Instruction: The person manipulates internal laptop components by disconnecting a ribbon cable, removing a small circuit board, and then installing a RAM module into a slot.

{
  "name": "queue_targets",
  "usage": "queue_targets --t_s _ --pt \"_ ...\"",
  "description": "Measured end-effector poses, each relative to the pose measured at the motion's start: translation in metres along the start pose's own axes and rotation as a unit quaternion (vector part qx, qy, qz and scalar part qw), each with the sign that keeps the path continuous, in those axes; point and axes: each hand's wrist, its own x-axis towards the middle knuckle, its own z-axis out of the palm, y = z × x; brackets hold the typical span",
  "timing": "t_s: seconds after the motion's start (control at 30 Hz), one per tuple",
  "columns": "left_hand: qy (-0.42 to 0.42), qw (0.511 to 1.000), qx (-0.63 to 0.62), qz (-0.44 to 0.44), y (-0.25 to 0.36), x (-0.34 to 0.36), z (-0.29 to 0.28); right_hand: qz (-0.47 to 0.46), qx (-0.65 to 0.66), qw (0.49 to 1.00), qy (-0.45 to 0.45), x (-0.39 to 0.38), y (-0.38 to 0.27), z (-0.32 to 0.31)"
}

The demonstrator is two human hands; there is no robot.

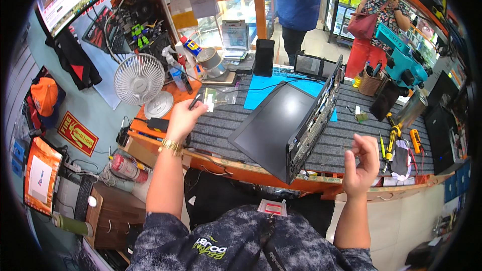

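Note:
An opened-up laptop (pixel 321 108) stands on edge on the ridged grey mat (pixel 221 143), its bare inside facing right. Its dark lid (pixel 276 120) spreads out to the left. My left hand (pixel 187 116), with a gold watch on the wrist, is at the mat's left end, left of the laptop. Its fingers pinch a short black piece (pixel 195 102) whose kind I cannot make out. Beside those fingertips lies a clear plastic bag (pixel 223 96). My right hand (pixel 362 163) is raised near the bench's front edge, right of the laptop, fingers loosely curled, thumb apart, nothing visible in it.
A white fan (pixel 138 79), a spray bottle (pixel 175 70) and a tin (pixel 212 62) stand at the left. Tools, including a yellow multimeter (pixel 415 141), lie at the right below a teal microscope (pixel 404 57). Blue sheet (pixel 256 95) lies behind the laptop. Two people stand beyond the bench.

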Motion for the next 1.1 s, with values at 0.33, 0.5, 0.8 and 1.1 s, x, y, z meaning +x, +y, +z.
queue_targets --t_s 0.33,0.5,0.8,1.1 --pt "-0.169 0.968 -0.048 0.181 0.146 -0.145 0.043 -0.065 -0.009 0.975 -0.212 0.044 -0.099 0.048" --pt "-0.167 0.968 -0.102 0.159 0.136 -0.149 0.048 -0.097 -0.033 0.983 -0.155 0.044 -0.1 0.064" --pt "-0.167 0.966 -0.153 0.126 0.105 -0.162 0.039 -0.107 -0.055 0.975 -0.184 0.037 -0.101 0.075" --pt "-0.229 0.895 -0.38 0.041 0.021 -0.178 0.058 -0.112 -0.005 0.984 -0.141 0.023 -0.088 0.055"
